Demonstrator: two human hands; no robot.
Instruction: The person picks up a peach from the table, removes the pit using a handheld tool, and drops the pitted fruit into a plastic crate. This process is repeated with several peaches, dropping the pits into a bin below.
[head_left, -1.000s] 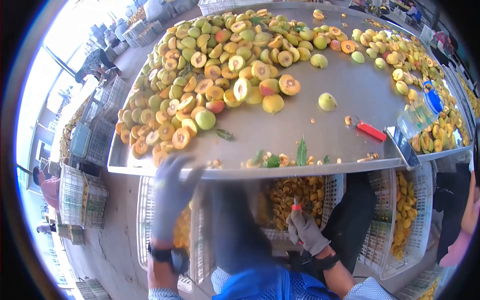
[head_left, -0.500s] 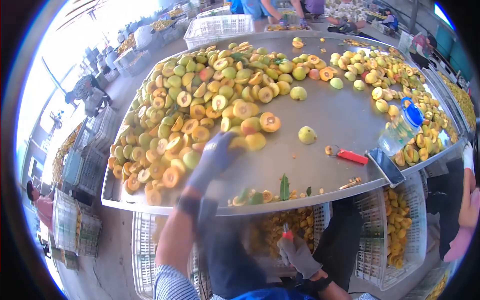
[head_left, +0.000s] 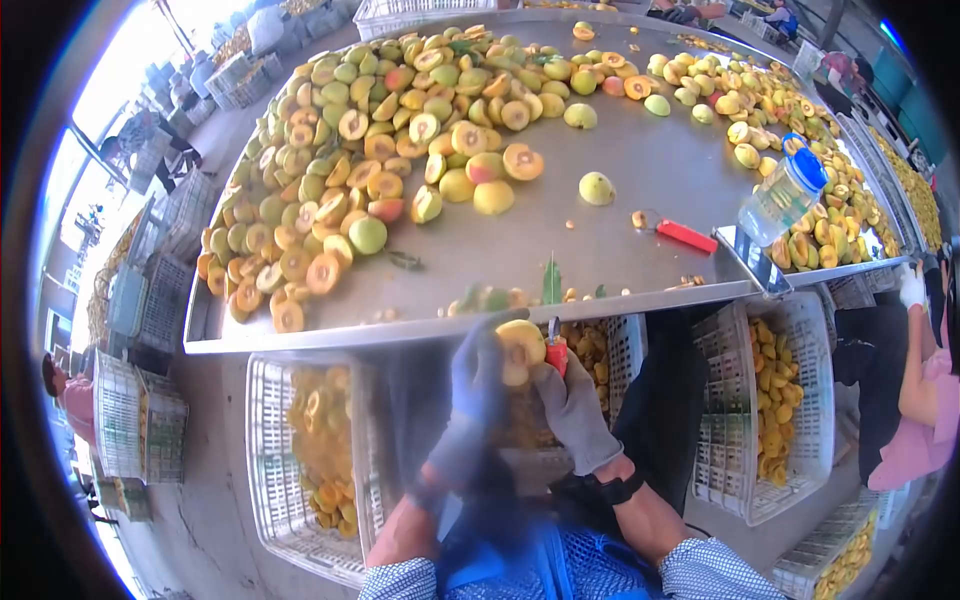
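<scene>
My left hand (head_left: pixel 472 385), in a grey glove and blurred, is closed round a peach half (head_left: pixel 519 350) just in front of the table edge. The cut side with the stone area faces my right hand (head_left: pixel 578 412). That gloved hand grips a red-handled pitting tool (head_left: pixel 556 354), its metal tip upright beside the fruit. Beyond them, many halved peaches (head_left: pixel 370 150) are heaped on the metal table (head_left: pixel 640 260). A second red-handled tool (head_left: pixel 686 236) with a wire loop lies on the tabletop.
A plastic bottle (head_left: pixel 785 195) with a blue lid and a phone (head_left: pixel 757 262) sit at the table's right. Below are white crates of peach pieces, left (head_left: pixel 258 450) and right (head_left: pixel 725 440). Another person's gloved hand (head_left: pixel 911 285) shows at far right.
My left hand has come back from the fruit heap to the table's front edge with a peach half. My right hand has risen beside it with the tool. The view has tilted downward.
</scene>
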